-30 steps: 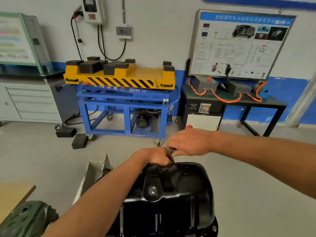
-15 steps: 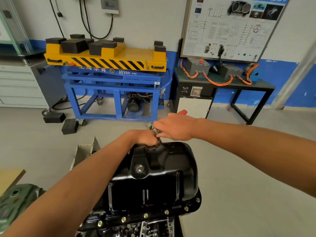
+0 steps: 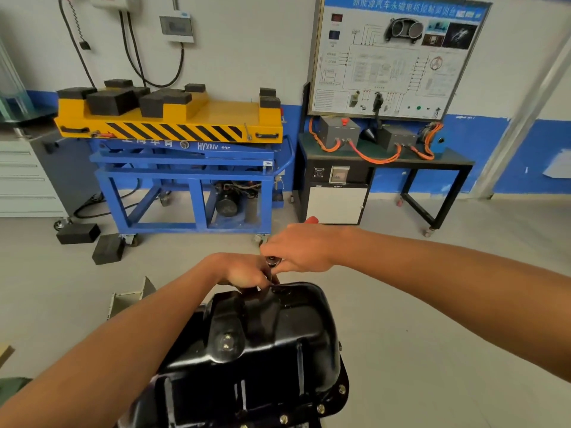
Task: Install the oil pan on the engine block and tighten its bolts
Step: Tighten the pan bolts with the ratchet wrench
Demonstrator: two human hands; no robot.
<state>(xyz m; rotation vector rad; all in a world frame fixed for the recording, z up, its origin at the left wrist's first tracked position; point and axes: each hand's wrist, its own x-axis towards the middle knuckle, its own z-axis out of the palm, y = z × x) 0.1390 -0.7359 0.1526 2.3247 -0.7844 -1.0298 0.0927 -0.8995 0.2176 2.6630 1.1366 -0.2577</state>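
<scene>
- R hand (image 3: 296, 248) clamped round the ratchet (image 3: 272, 260): fingers wrapped over the handle, red grip end poking out past the knuckles, chrome head showing by the thumb.
- L hand (image 3: 244, 271) right next to it, touching R hand's fingertips. Fingers curled down at the pan's far rim, directly under the ratchet head. I can't tell if they grip the tool's stem or the rim itself.
- Both hands together at the far end of the pan (image 3: 272, 344), forearms coming in from either side.
- Pan is black and glossy, sump side up, low centre of my view. Drain plug (image 3: 227, 341) faces me on the L shoulder.
- Flange bolts (image 3: 342, 388) seated along the near-R edge; I count several brass-coloured heads. Block below is cut off by the frame edge.
- Behind: yellow lift table (image 3: 167, 118) w/ hazard stripes on a blue frame (image 3: 185, 180), black foam pads on top.
- Two foam blocks (image 3: 78, 233) on the floor by the frame's L wheel.
- R of that, a training board (image 3: 395, 57) above a black bench (image 3: 386, 159) w/ orange cables (image 3: 364, 154).
- Grey drawer cabinet (image 3: 24, 177) at far L.
</scene>
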